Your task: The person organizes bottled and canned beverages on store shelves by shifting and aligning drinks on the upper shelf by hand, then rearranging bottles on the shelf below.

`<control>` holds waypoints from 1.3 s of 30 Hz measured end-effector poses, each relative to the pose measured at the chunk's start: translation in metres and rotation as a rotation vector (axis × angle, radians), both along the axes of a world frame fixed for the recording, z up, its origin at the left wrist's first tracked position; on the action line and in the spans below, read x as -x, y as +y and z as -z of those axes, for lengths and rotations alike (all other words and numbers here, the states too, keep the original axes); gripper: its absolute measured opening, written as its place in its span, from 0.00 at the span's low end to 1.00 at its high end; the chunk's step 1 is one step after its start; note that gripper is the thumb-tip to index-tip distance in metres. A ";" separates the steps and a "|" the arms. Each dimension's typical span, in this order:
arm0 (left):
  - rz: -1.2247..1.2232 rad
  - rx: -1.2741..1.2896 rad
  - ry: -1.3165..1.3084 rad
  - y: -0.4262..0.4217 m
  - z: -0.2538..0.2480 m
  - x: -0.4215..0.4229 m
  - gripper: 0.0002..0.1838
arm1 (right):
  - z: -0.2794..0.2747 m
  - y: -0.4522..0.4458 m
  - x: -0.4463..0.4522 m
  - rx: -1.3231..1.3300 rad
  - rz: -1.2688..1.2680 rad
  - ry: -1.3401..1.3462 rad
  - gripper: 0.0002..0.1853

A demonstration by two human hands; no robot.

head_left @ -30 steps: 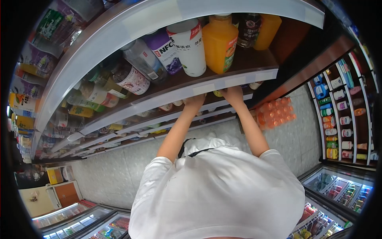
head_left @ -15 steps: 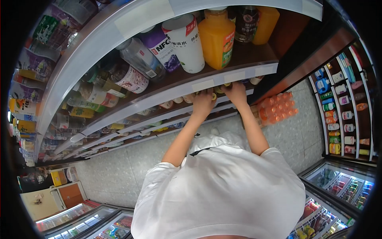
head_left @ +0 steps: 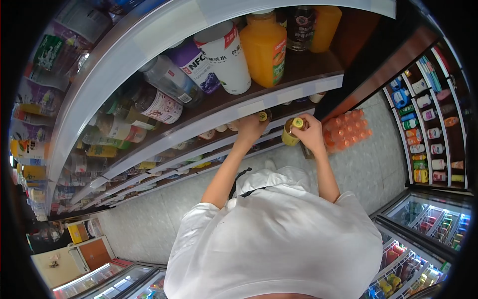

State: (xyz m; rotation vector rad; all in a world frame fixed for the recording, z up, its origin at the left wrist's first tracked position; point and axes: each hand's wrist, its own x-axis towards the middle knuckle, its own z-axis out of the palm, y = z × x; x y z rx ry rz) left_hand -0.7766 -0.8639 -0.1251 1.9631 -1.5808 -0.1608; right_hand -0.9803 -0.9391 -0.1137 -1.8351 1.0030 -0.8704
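My right hand (head_left: 309, 133) is closed on the yellow cap of a yellow-labelled bottle (head_left: 290, 135), which it holds upright just outside the shelf. My left hand (head_left: 251, 128) reaches under the edge of the shelf, its fingers around a dark bottle with a yellow cap (head_left: 263, 116). Its fingertips are partly hidden. On the shelf above stand an orange juice bottle (head_left: 264, 50), a white bottle (head_left: 224, 60) and a purple NFC carton (head_left: 197, 67).
An orange-capped pack of bottles (head_left: 347, 130) lies on the floor (head_left: 368, 164) at the right. Curved shelf edges (head_left: 224, 112) run along the left and front. Stocked shelves (head_left: 430, 124) and glass-doored coolers (head_left: 423, 214) stand on the right.
My right hand has come out from under the shelf edge with the yellow-labelled bottle. My left hand remains at the shelf, now at the dark bottle.
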 end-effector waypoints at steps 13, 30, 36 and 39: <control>0.092 -0.016 0.326 -0.047 0.008 0.008 0.19 | 0.006 0.022 -0.005 -0.058 -0.131 -0.031 0.16; -0.193 0.128 0.635 0.060 0.039 -0.019 0.11 | 0.014 -0.010 -0.124 0.296 -0.277 -0.081 0.17; -0.230 0.017 0.637 0.059 0.037 -0.011 0.14 | 0.044 -0.018 -0.146 0.198 -0.307 -0.121 0.16; -0.210 -0.008 0.635 0.056 0.040 -0.008 0.15 | 0.047 -0.019 -0.147 0.211 -0.320 -0.037 0.16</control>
